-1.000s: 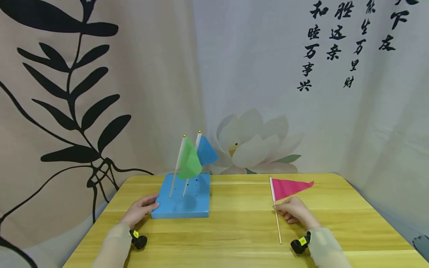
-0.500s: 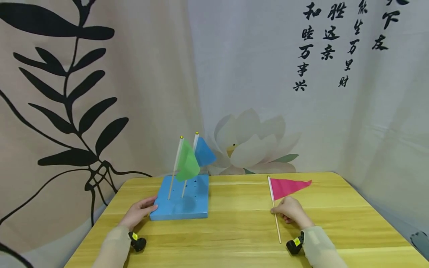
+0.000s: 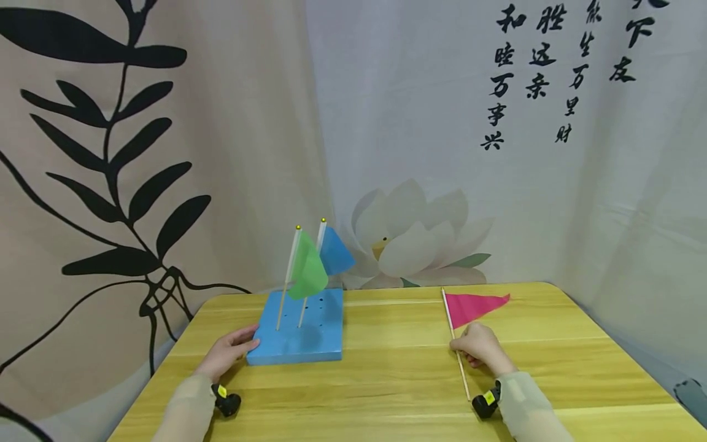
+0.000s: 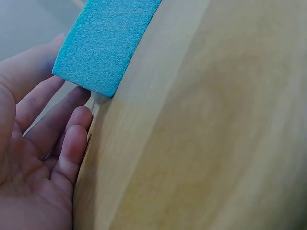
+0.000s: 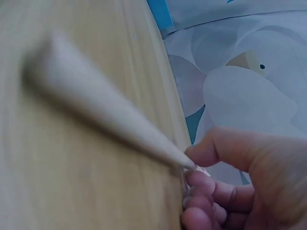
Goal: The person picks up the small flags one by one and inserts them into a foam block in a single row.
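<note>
A blue foam block (image 3: 326,336) with small holes in its top lies on the left of the table. My left hand (image 3: 223,351) rests against its left side, fingers loosely extended and touching near the front corner (image 4: 91,72). Upright in the block stand a green flag (image 3: 309,268) and, behind it, a blue flag (image 3: 335,252). At the right, my right hand (image 3: 482,347) pinches a pink triangular flag (image 3: 475,309) by its thin wooden stick (image 5: 110,103) between thumb and forefinger. The pink cloth points right, and the stick's lower end slants toward me.
The yellow wooden table (image 3: 386,393) ends at a light curtain (image 3: 397,135) printed with leaves, a lotus and writing. A small black wrist camera (image 3: 226,402) sits on my left wrist, another wrist camera (image 3: 486,404) on my right.
The pink flag's stick has tilted a little, its lower end swinging right. My left hand stays at the block. The whole head view has shifted slightly.
</note>
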Tool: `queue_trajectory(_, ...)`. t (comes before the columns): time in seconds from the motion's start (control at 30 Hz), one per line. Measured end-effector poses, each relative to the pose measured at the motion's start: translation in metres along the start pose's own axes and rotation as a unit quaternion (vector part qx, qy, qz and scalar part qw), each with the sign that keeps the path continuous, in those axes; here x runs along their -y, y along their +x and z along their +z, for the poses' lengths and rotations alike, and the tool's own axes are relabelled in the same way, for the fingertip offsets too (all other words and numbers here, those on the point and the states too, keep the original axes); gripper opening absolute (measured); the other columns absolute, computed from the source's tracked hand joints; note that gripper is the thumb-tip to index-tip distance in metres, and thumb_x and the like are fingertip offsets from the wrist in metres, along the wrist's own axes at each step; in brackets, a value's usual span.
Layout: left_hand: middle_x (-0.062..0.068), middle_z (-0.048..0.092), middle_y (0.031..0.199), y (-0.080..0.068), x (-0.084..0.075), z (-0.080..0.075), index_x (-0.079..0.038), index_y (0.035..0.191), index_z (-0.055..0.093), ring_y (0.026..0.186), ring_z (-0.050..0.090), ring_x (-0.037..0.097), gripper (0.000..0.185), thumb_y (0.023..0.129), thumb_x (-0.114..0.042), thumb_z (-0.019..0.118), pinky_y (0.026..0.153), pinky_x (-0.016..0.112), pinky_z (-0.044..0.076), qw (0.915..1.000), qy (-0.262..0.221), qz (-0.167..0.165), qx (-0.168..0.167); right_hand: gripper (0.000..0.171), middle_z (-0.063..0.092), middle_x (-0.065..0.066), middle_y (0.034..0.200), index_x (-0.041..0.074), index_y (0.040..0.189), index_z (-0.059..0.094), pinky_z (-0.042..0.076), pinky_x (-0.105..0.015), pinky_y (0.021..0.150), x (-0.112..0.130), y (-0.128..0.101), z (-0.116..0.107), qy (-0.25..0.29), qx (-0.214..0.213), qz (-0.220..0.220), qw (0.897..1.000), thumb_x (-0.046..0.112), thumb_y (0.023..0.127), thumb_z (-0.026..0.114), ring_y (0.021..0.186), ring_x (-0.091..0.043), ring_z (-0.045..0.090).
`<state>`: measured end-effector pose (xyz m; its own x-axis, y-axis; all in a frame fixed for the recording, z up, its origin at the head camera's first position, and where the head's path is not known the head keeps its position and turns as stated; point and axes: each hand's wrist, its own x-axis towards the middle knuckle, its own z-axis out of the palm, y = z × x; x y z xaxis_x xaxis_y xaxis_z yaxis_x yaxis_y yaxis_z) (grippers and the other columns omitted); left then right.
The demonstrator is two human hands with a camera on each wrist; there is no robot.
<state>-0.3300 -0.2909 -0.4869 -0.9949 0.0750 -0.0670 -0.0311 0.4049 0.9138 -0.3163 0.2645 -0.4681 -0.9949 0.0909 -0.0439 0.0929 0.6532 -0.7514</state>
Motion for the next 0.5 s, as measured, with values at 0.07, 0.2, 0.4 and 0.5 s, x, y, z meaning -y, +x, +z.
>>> queue_trajectory(0.07,0.023,0.039,0.148,-0.001,0.000,0.001,-0.005,0.147,0.041,0.132,0.041,0.040,0.066,0.094,-0.035,0.065,0.103,0.054,0.038,1.0000,0.001,0.003,0.000,0.039,0.042,0.001,0.042,0.013,0.046,0.044,0.043,-0.025,0.037,-0.002,0.000,-0.001,0.003,-0.004,-0.003,1.000,0.011,0.077,0.068,0.036,-0.012,0.041)
queue_trajectory(0.2,0.023,0.040,0.147,-0.002,0.000,0.002,-0.005,0.147,0.042,0.132,0.040,0.040,0.066,0.094,-0.036,0.065,0.103,0.054,0.038,1.0000,0.004,0.005,0.003,0.032,0.050,-0.002,0.047,0.008,0.052,0.053,0.048,-0.029,0.039,-0.007,0.003,-0.005,0.021,-0.026,-0.004,0.999,0.013,0.080,0.068,0.038,-0.014,0.050)
queue_trajectory(0.4,0.021,0.039,0.148,-0.004,-0.001,-0.001,-0.007,0.148,0.042,0.133,0.039,0.040,0.066,0.093,-0.036,0.066,0.103,0.056,0.036,0.9999,0.007,0.010,0.001,0.017,0.062,-0.010,0.062,-0.009,0.087,0.066,0.054,-0.033,0.046,-0.016,0.009,-0.009,0.133,0.004,0.016,0.991,0.008,0.085,0.062,0.048,-0.018,0.062)
queue_trajectory(0.5,0.021,0.039,0.149,-0.004,-0.001,-0.002,-0.008,0.148,0.042,0.133,0.039,0.040,0.066,0.093,-0.036,0.066,0.103,0.056,0.035,1.0000,0.000,0.009,0.000,0.028,0.066,-0.011,0.069,-0.015,0.104,0.061,0.055,-0.032,0.050,-0.020,0.011,-0.011,0.205,0.045,0.032,0.977,0.008,0.089,0.059,0.052,-0.017,0.063)
